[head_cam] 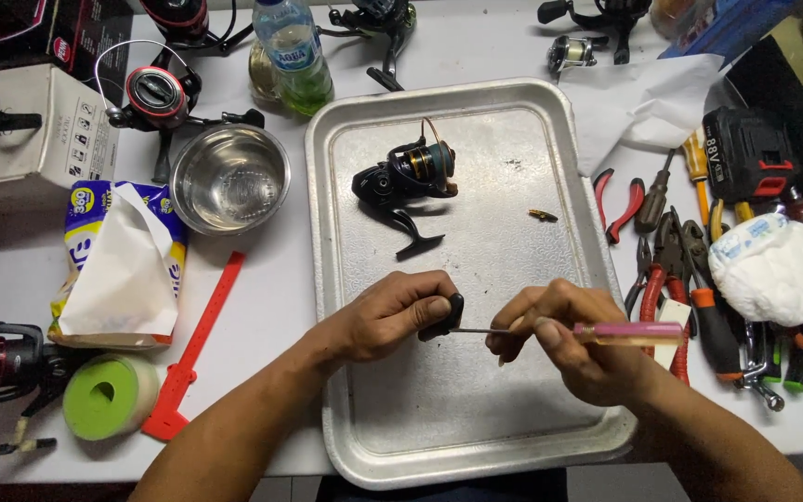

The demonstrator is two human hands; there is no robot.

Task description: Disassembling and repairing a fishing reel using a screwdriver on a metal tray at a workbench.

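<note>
Right hand (569, 339) aims pink-handled screwdriver (606, 332) at black part (445, 316) in left hand (392, 316).

We see colours on the workbench

We note a pink screwdriver handle (626, 333), black knob (445, 316), silver tray (476, 121), green tape roll (107, 397), red ruler (195, 347).

Over a dented aluminium tray (346, 149) on a white table (262, 307), the left hand (392, 316) pinches a small black plastic reel part (445, 316), while the right hand (569, 339) grips a screwdriver with a translucent pink handle (629, 333), its thin metal shaft reaching to the black part. Farther up the tray lies a black spinning reel with a gold-banded spool (406, 177), and a small brass piece (542, 215) sits apart to its right. Left of the tray stand a shiny steel bowl (230, 178) and a red plastic strip (195, 349); pliers with red handles (620, 204) lie to the right
</note>
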